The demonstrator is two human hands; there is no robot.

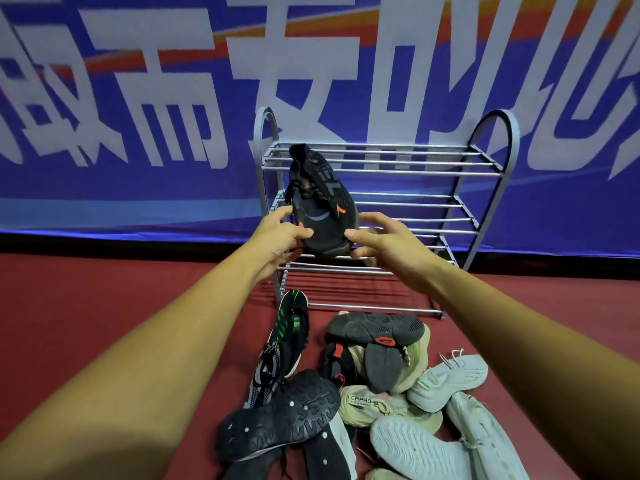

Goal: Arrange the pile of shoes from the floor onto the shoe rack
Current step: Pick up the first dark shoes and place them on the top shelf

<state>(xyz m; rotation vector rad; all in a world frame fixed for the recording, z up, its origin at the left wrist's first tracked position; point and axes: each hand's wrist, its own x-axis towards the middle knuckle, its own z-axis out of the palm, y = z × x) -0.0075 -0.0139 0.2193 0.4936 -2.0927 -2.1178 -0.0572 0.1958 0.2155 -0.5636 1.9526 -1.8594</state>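
Note:
I hold a black sneaker with orange marks (320, 199) in the air in front of the grey metal shoe rack (415, 174), its toe pointing down toward me. My left hand (277, 237) grips the shoe's left side, thumb on top. My right hand (384, 244) holds its right side near the toe, fingers curled under the sole. The rack's tiers of bars carry no shoes. On the red floor below lies the pile of shoes (363, 386): black, beige and pale green ones, several sole-up.
A blue banner with large white characters (173, 98) hangs behind the rack. Red carpet (104, 299) stretches to the left and right of the pile. A black sneaker with green stripes (289, 327) lies by the rack's front left leg.

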